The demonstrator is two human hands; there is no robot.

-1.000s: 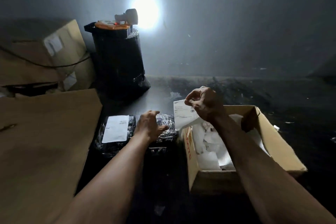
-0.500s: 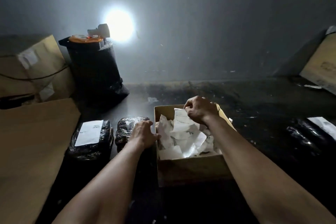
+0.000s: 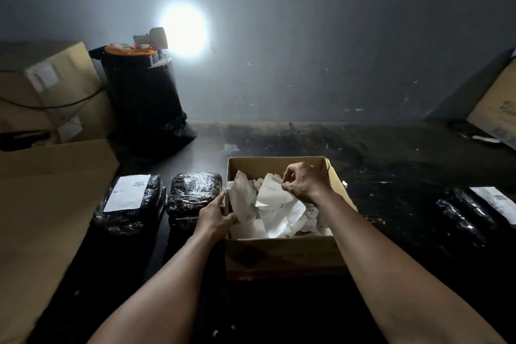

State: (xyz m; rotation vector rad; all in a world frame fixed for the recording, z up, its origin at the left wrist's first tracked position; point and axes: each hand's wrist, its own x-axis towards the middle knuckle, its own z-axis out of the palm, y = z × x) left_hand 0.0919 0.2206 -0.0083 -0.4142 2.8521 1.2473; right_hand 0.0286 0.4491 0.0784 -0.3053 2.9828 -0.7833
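Paper slip (image 3: 273, 195), above crumpled white sheets (image 3: 282, 220) inside open cardboard box (image 3: 282, 255), pinched at one edge by fingertips of right hand (image 3: 303, 183), left hand (image 3: 215, 216) curled over box's left wall: probably featherlight, limp, easily torn, so best taken lightly by an edge.

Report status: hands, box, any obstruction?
Left hand grips cardboard box by its left wall. Right hand pinches paper slip over the box. Black wrapped parcel close beside left hand, not blocking.
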